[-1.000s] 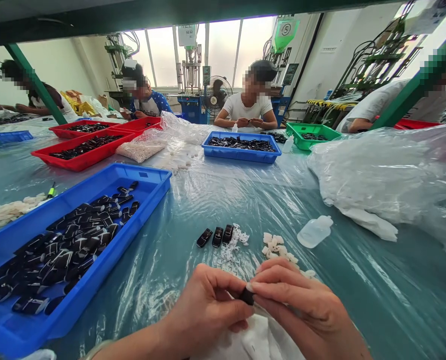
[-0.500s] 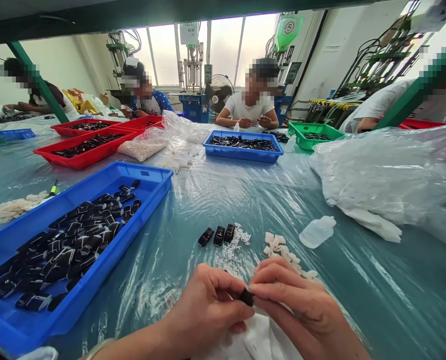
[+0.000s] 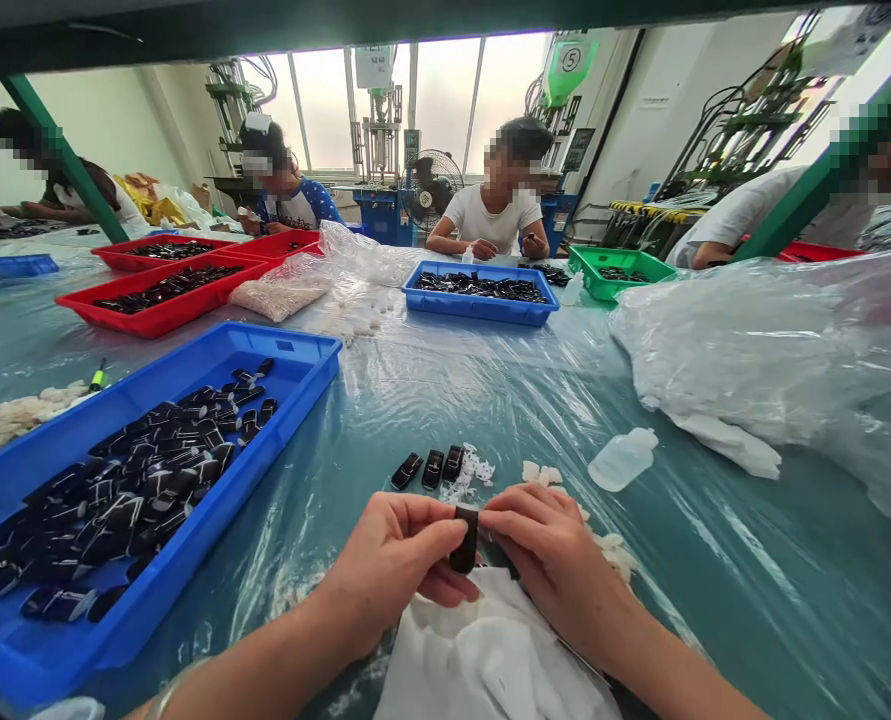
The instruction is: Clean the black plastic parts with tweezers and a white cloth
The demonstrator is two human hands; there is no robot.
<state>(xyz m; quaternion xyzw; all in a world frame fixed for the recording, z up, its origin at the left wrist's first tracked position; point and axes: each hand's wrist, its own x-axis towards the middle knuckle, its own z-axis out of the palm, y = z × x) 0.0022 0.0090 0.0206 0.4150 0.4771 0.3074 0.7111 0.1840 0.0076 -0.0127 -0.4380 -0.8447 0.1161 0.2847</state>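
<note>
My left hand (image 3: 389, 560) and my right hand (image 3: 546, 550) meet low in the middle, both pinched on one small black plastic piece (image 3: 464, 540) held upright between the fingertips. Under the hands lies a white cloth (image 3: 490, 660). Just beyond them three black pieces (image 3: 430, 468) lie in a row on the plastic-covered table, beside small white bits (image 3: 475, 468) and a scatter of white parts (image 3: 610, 550). To my left stands a blue tray (image 3: 280, 425) holding several black pieces.
A small translucent bottle (image 3: 623, 459) lies right of the hands. A big crumpled plastic bag (image 3: 775, 340) fills the right side. Farther off are red trays (image 3: 156, 318), a blue tray (image 3: 482, 305) and a green tray (image 3: 610, 285). Several other people sit across the table.
Both hands moved forward, away from me, and the black piece now stands upright and shows more between the fingers. More of the white cloth shows under them.
</note>
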